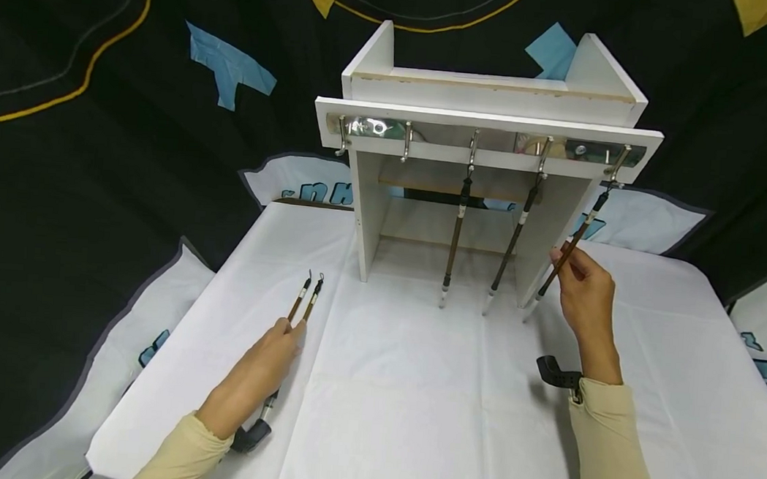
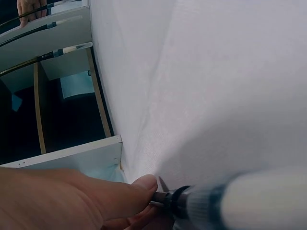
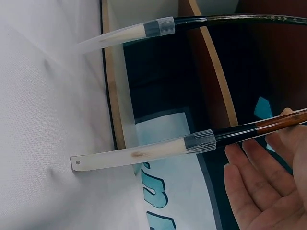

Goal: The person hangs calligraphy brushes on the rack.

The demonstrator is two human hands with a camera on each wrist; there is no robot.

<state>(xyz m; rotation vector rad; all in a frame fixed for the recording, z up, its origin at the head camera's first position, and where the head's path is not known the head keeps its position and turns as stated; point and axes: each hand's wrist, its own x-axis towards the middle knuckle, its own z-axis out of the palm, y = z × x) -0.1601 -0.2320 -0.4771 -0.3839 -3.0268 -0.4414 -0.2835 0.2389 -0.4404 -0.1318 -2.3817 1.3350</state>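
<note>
In the head view my left hand [image 1: 264,364] grips two writing brushes [image 1: 298,300] together above the left of the table, their hanging loops pointing away from me. A clear-capped brush tip [image 2: 259,201] fills the lower right of the left wrist view. My right hand [image 1: 587,299] pinches the brown handle of a writing brush [image 1: 580,231] that hangs from the rightmost hook [image 1: 619,164]. Its clear cap [image 3: 139,154] shows in the right wrist view, pointing down. Two more capped brushes, one in the middle [image 1: 456,233] and one beside it [image 1: 516,233], hang from neighbouring hooks.
A white shelf unit [image 1: 368,216] stands at the back of the white-covered table [image 1: 401,387]. Its front rail [image 1: 496,120] carries several metal hooks; the two left hooks [image 1: 407,142] bear no brush. Behind hangs a black cloth [image 1: 96,200] with tape on it.
</note>
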